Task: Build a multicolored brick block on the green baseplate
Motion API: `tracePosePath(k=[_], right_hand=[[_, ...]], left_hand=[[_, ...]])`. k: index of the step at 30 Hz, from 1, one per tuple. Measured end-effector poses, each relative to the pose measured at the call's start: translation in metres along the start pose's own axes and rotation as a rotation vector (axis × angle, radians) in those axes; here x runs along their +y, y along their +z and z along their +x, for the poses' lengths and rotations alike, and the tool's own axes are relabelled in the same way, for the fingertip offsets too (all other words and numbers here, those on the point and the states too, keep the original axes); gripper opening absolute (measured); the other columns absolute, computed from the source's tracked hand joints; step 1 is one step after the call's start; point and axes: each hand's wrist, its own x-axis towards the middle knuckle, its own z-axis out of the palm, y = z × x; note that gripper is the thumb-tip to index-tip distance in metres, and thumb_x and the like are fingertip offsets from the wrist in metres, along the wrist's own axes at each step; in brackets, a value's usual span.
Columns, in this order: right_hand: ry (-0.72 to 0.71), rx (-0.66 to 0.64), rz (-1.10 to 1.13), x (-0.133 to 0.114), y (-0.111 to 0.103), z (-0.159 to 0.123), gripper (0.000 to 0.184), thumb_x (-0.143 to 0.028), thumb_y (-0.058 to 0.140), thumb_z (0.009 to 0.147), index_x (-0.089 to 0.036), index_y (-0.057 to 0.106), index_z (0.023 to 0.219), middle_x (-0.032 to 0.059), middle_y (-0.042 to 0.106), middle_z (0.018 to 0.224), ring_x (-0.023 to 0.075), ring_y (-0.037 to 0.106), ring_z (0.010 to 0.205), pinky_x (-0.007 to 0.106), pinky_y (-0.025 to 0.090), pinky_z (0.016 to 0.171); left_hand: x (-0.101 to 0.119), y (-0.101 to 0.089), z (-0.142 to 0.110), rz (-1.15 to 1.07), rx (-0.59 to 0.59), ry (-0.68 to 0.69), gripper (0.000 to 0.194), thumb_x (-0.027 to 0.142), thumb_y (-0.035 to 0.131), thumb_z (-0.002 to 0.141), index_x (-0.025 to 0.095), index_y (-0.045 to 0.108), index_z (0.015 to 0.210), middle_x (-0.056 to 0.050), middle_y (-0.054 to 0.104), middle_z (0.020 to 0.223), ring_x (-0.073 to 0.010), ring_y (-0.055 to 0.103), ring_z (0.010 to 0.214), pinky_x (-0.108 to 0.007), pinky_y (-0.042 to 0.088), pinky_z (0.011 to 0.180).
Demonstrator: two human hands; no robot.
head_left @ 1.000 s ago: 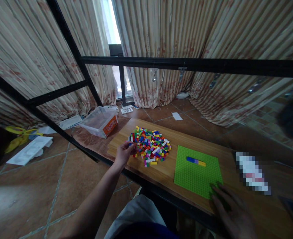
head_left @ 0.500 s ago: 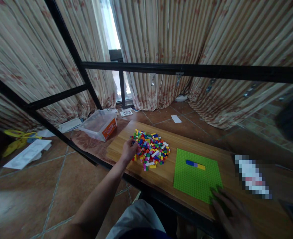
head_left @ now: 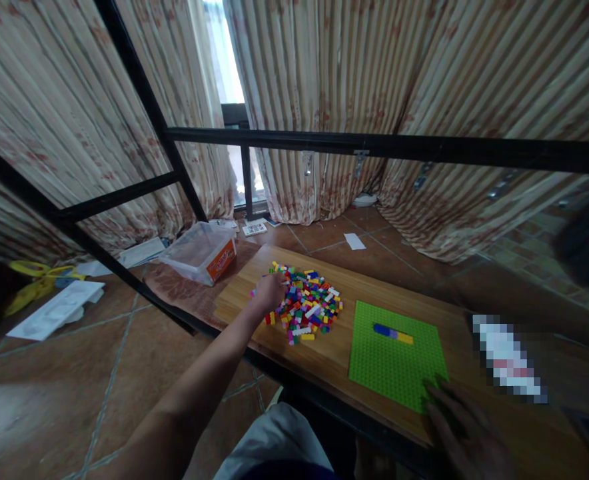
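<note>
A heap of small coloured bricks [head_left: 308, 303] lies on the wooden table [head_left: 324, 360]. My left hand [head_left: 270, 292] reaches into the heap's left side, fingers curled down among the bricks; what they hold is hidden. To the right lies a green baseplate [head_left: 397, 357] with a short row of blue, purple and yellow bricks [head_left: 393, 333] on it. My right hand [head_left: 467, 427] rests flat on the baseplate's near right corner, fingers spread.
A clear plastic box with an orange label [head_left: 202, 251] stands at the table's left end. A black metal frame [head_left: 374, 143] crosses above the table. Papers [head_left: 57, 307] and yellow scissors [head_left: 39, 273] lie on the tiled floor at left. A blurred packet [head_left: 509, 357] lies at the right.
My left hand has moved further right and deeper into the brick heap. My right hand stays on the baseplate's corner.
</note>
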Motion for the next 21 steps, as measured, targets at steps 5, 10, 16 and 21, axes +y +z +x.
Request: tracePosePath(k=[5, 10, 16, 21], right_hand=[[-0.008, 0.020, -0.005, -0.002, -0.001, 0.001, 0.050, -0.061, 0.042, 0.086, -0.026, 0.067, 0.111, 0.0091, 0.062, 0.124, 0.0305, 0.056, 0.116, 0.051, 0.047, 0.096], [-0.042, 0.032, 0.019, -0.009, -0.005, 0.002, 0.047, -0.059, 0.042, 0.086, -0.026, 0.069, 0.105, 0.0103, 0.064, 0.118, 0.0309, 0.056, 0.115, 0.052, 0.046, 0.098], [-0.066, 0.004, 0.031, -0.008, -0.007, 0.003, 0.048, -0.060, 0.041, 0.084, -0.026, 0.070, 0.101, 0.0115, 0.065, 0.114, 0.0328, 0.056, 0.116, 0.054, 0.046, 0.096], [-0.062, -0.001, 0.020, -0.004, -0.006, 0.002, 0.049, -0.061, 0.040, 0.085, -0.026, 0.070, 0.101, 0.0106, 0.065, 0.115, 0.0323, 0.056, 0.116, 0.054, 0.046, 0.097]], left_hand=[[-0.001, 0.001, 0.002, 0.078, -0.012, 0.005, 0.014, 0.011, 0.066, 0.065, 0.020, 0.069, 0.075, -0.007, 0.070, 0.078, -0.0250, 0.065, 0.087, -0.033, 0.046, 0.086], [-0.016, -0.021, 0.004, 0.121, 0.105, -0.069, 0.019, 0.012, 0.060, 0.070, 0.018, 0.071, 0.085, -0.008, 0.071, 0.086, -0.0239, 0.065, 0.086, -0.032, 0.047, 0.083], [-0.041, -0.048, -0.002, 0.131, 0.193, -0.139, 0.026, 0.015, 0.065, 0.067, 0.018, 0.071, 0.092, -0.009, 0.071, 0.094, -0.0225, 0.065, 0.084, -0.029, 0.048, 0.079], [-0.046, -0.053, -0.007, 0.079, 0.110, -0.100, 0.039, 0.014, 0.070, 0.059, 0.019, 0.071, 0.098, -0.007, 0.072, 0.092, -0.0192, 0.064, 0.075, -0.025, 0.048, 0.071]])
